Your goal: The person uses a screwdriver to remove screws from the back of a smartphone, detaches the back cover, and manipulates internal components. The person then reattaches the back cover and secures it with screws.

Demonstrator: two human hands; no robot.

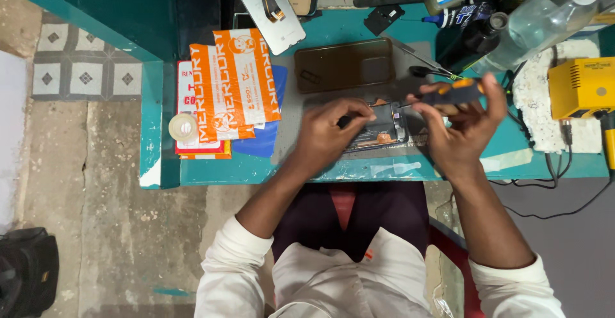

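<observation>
- The opened phone (383, 127) lies on the grey mat (288, 126) at the table's (211, 171) near edge, its back cover (344, 65) already off and lying just beyond it.
- Its insides are exposed; by my judgement the inner work is under way, reassembly not yet begun.
- The left hand (327, 132) presses on the phone's left end, fingers curled.
- The right hand (462, 122) grips an orange-and-black screwdriver (451, 92) above the phone's right end.
- The phone's long axis runs left-right; the screwdriver's tip points left.
</observation>
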